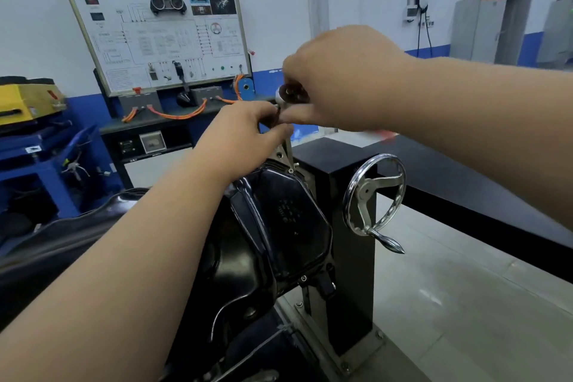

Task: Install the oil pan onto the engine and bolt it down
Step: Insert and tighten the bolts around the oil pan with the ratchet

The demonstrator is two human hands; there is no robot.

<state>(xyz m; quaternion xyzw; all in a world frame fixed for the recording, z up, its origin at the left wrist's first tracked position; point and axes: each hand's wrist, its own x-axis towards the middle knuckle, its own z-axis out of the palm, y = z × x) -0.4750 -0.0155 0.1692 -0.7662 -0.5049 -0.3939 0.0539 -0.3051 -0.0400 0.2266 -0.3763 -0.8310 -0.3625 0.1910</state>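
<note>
Black oil pan sits low in the centre of the view, just beside a black stand that carries a chromed handwheel. The right hand is curled over the head of a ratchet, fingers closed round it. The left hand pinches the top of the extension bar between thumb and curled fingers, just below the ratchet head. The bar runs down to a bolt on the far edge of the pan flange. A wiring training board stands well behind.

Bright even light; hands motion-blurred; edges fisheye-bent.
</note>
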